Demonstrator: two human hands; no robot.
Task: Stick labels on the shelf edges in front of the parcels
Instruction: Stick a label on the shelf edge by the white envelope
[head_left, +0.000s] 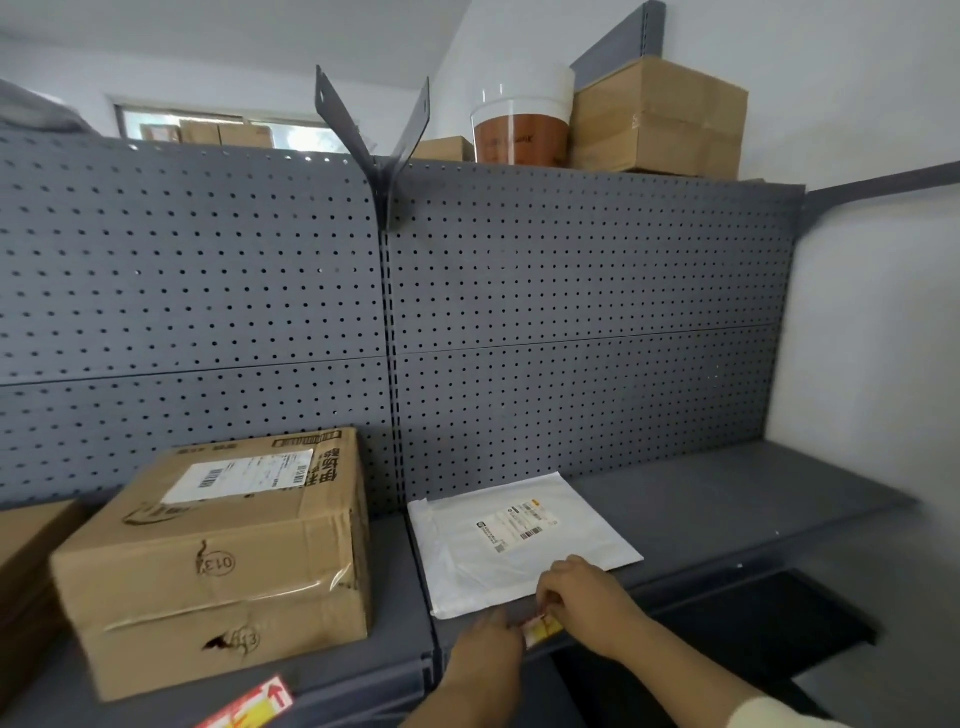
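Labels first: a yellow and white label (543, 630) with a touch of red sits on the front edge of the grey shelf (727, 499), directly in front of the flat white mailer (519, 540). Both hands are on it. The left hand (488, 657) pinches its left end from below, and the right hand (584, 597) presses down on its top edge with curled fingers, the heel of that hand lying over the mailer's near edge. A pale sleeve (769, 714) shows at the right forearm (only a sliver, at the bottom of the view).

Another label (249, 706), red and yellow with a red arrow, is already on the front edge of the neighbouring shelf section to the left, in front of the cardboard box (218, 561). That box carries a white shipping slip on top and the handwritten number 013 on its front face, with a small tear low down. It stands just left of the mailer, apart from it, with the shelf upright between the two.

Behind both parcels rises a grey perforated back panel (571, 291). On top of the unit stand a clear tub (519, 124) with a brown band and a brown carton (660, 119), side by side near the white wall.
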